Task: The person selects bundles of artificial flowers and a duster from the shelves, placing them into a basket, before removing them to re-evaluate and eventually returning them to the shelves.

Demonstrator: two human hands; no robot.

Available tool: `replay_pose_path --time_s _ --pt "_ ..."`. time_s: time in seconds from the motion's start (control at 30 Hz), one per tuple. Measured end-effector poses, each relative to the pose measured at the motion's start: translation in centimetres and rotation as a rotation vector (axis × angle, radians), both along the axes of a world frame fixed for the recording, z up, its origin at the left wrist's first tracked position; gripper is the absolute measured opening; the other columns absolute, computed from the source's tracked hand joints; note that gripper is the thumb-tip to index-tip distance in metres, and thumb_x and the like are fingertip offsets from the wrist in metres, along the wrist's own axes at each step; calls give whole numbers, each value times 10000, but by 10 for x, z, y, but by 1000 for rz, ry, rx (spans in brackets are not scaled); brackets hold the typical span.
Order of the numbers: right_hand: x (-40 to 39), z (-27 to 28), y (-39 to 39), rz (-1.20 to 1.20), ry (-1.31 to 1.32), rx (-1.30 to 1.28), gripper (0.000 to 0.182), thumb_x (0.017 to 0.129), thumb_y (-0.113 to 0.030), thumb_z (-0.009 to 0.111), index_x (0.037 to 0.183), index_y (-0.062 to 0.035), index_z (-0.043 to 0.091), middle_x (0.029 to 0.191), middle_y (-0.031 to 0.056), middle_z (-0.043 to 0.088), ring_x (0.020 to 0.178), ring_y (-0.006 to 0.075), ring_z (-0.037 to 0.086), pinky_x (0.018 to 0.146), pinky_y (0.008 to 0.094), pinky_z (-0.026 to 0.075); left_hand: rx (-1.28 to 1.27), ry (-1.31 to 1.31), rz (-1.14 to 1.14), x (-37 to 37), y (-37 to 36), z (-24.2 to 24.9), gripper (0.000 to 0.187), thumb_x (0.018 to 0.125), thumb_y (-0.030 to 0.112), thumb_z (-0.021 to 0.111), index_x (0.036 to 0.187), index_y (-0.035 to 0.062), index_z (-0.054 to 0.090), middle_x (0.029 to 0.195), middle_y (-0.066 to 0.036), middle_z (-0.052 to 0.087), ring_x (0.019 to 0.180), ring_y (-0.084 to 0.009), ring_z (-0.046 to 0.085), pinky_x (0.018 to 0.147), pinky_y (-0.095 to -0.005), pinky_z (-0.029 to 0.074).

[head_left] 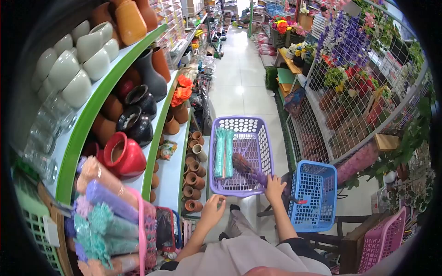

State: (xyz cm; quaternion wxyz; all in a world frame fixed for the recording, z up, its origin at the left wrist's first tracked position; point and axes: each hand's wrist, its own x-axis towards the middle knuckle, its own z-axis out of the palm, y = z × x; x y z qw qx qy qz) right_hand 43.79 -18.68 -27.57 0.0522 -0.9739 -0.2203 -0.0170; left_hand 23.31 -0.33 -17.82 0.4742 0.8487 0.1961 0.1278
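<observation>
1. Shelf unit (159,152), left of the purple basket: holds white bowls (76,60), a red vase (123,155) and small clay pots (193,172).
2. Left hand (212,208), at the purple basket's near left corner: fingers curled loosely, gripping nothing.
3. Purple basket (241,156), the landmark: contains green wrapped bundles (223,152) along its left side.
4. Right hand (275,187), at the basket's near right corner: fingers grasp the handle of a purple brush (246,166) lying inside.
5. Blue basket (314,195), right of the purple basket.

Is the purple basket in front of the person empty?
No, the purple basket holds green wrapped bundles and a purple brush-like bundle.
</observation>
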Motion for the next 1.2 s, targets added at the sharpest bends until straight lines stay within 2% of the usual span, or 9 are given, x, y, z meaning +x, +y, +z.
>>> replay_pose_path --time_s 0.2,0.43,0.53,0.7,0.8,0.87,0.9,1.0,1.2 --pt "29 13 -7 -96 179 -13 475 531 -346 776 895 -78 632 959 103 581 958 275 546 772 426 431 197 228 56 123 31 -83 225 810 167 516 966 7 537 979 -167 564 904 -344 568 755 -452 459" --pt "65 52 -41 -176 430 559 446 602 -190 699 989 -27 549 932 178 613 890 345 597 779 370 469 618 542 185 232 48 -220 465 809 163 516 1200 -78 445 1169 -115 508 1037 -281 516 746 -432 469" --pt "75 64 -45 -228 531 656 448 639 -157 676 1028 -31 494 884 166 616 833 297 615 748 357 470 905 715 295 245 43 -232 541 839 202 464 1313 -41 374 1227 -86 486 948 -171 495 760 -311 389" --pt "87 58 -47 -243 539 815 460 685 -98 629 1107 -52 451 834 96 584 737 181 590 633 304 479 1018 736 375 245 35 -246 577 791 210 545 1317 27 394 1196 -86 478 978 -190 481 793 -328 365" --pt "97 36 -57 -177 579 901 504 708 -81 623 1171 -69 423 842 82 573 715 159 572 613 286 478 803 632 359 241 28 -231 663 776 250 596 1355 50 342 1180 -137 502 1034 -240 486 835 -379 378" --pt "93 69 -51 -170 671 949 535 736 -122 639 1209 -53 400 929 93 561 782 154 560 671 276 466 -150 475 233 238 34 -230 729 750 208 643 1368 59 285 1169 -166 495 1004 -297 519 840 -436 414" --pt "93 82 -48 -158 756 996 572 764 -163 655 1248 -37 377 1017 104 550 849 150 547 729 267 454 -149 473 235 236 38 -224 729 750 208 643 1368 59 285 1169 -166 495 1004 -297 519 840 -436 414" --pt "98 84 -52 -176 812 1100 560 783 -154 674 1252 -47 386 987 63 548 839 127 528 761 259 439 -1233 177 52 221 56 -180 555 825 93 558 1315 42 301 1161 -154 518 1071 -288 540 846 -430 474" --pt "98 121 -64 -37 960 1199 448 741 -73 699 1153 -4 536 967 58 625 851 129 591 780 258 460 -1597 7 -303 176 62 -65 514 862 65 495 1338 49 299 1213 -159 499 1076 -260 542 856 -383 498"
